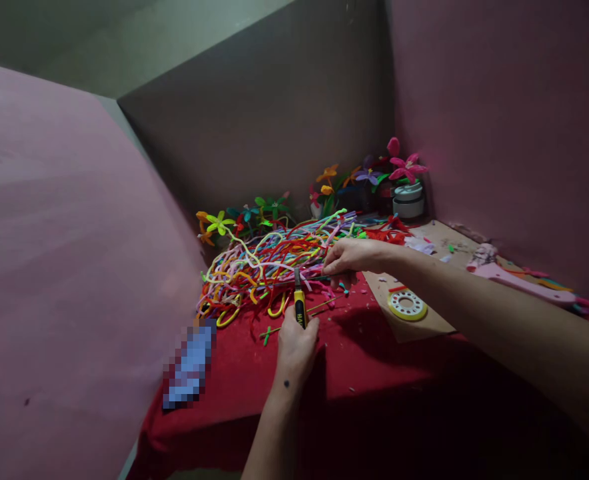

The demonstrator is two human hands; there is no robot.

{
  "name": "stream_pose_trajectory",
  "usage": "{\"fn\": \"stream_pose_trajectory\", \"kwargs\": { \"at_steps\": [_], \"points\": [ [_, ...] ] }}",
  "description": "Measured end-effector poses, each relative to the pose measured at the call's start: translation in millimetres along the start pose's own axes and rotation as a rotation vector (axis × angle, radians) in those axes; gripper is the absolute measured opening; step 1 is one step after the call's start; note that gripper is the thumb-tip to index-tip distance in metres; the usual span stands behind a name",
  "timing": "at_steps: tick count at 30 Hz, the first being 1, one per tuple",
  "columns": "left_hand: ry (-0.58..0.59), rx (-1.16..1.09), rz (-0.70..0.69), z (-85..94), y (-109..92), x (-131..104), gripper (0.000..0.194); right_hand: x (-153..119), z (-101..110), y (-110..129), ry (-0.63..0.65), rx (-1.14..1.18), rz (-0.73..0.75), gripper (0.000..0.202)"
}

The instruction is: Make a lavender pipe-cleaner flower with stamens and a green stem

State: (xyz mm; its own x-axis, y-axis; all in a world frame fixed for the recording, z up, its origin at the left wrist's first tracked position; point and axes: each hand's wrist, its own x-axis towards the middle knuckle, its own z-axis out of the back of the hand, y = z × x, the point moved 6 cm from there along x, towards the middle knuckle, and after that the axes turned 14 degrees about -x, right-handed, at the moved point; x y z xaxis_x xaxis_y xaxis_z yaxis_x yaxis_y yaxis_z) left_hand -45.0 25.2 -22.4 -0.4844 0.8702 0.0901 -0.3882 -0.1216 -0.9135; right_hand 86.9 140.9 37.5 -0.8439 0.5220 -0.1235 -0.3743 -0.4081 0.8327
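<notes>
My left hand (297,343) is closed around the yellow and black handle of a tool (300,308), whose dark metal head points away from me. Thin stems lie at the tool's head, in front of a large heap of coloured pipe cleaners (274,253). Coming in from the right, my right hand (347,257) pinches a thin dark stem (317,277) that runs left past the tool's head. Below the tool's head, another thin stick with a green piece (267,335) rests on the red cloth (354,360).
Fuzzy flowers (407,167) stand along the back, one in a grey-white pot (408,202). On the brown board (437,233) at right lie a yellow-rimmed tape roll (407,304) and scraps. A pink glue gun (519,283) lies further right. A blurred blue object (192,363) is at left.
</notes>
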Motion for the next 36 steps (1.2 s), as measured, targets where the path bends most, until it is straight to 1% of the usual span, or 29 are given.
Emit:
{"fn": "stream_pose_trajectory", "kwargs": {
  "at_steps": [3,6,8,10,12,14,16,18,20,21,23,27,32,36],
  "points": [
    [0.008,0.050,-0.008,-1.3,-4,-2,0.013,-3,4,-1,-0.037,0.012,-0.012,0.019],
    [0.010,0.109,-0.013,-1.8,-8,-4,0.013,-6,12,4,-0.105,0.017,-0.063,0.018],
    [0.011,0.126,-0.007,-1.9,-9,-5,0.013,-8,17,9,-0.127,-0.007,-0.082,0.018],
    [0.013,0.129,0.000,-2.0,-9,-6,0.016,-7,17,14,-0.133,-0.072,-0.053,0.017],
    [0.011,0.118,0.004,-1.9,-9,-6,0.018,-5,12,17,-0.166,-0.215,0.000,0.013],
    [0.017,0.114,0.011,-2.1,-10,-8,0.018,-2,2,18,-0.269,-0.391,0.049,0.012],
    [0.028,0.123,-0.004,-1.9,-12,-9,0.018,-1,-8,20,-0.450,-0.488,0.097,0.016],
    [0.028,0.150,-0.054,-0.5,-17,-11,0.020,-2,-18,23,-0.604,-0.537,0.147,0.018],
    [0.014,0.191,-0.115,2.1,-22,-12,0.023,-3,-25,24,-0.661,-0.599,0.155,0.021],
    [0.010,0.211,-0.136,3.1,-23,-13,0.023,-2,-26,25,-0.655,-0.620,0.157,0.022],
    [0.019,0.237,-0.148,4.0,-23,-13,0.022,2,-26,25,-0.585,-0.603,0.169,0.020],
    [0.048,0.237,-0.105,3.8,-19,-12,0.017,8,-21,26,-0.428,-0.489,0.183,0.016],
    [0.113,0.143,-0.061,3.9,-20,-15,0.018,10,-20,30,-0.352,-0.428,0.158,0.013],
    [0.147,0.063,-0.030,4.3,-19,-18,0.019,11,-21,30,-0.280,-0.361,0.136,0.015]
  ]
}}
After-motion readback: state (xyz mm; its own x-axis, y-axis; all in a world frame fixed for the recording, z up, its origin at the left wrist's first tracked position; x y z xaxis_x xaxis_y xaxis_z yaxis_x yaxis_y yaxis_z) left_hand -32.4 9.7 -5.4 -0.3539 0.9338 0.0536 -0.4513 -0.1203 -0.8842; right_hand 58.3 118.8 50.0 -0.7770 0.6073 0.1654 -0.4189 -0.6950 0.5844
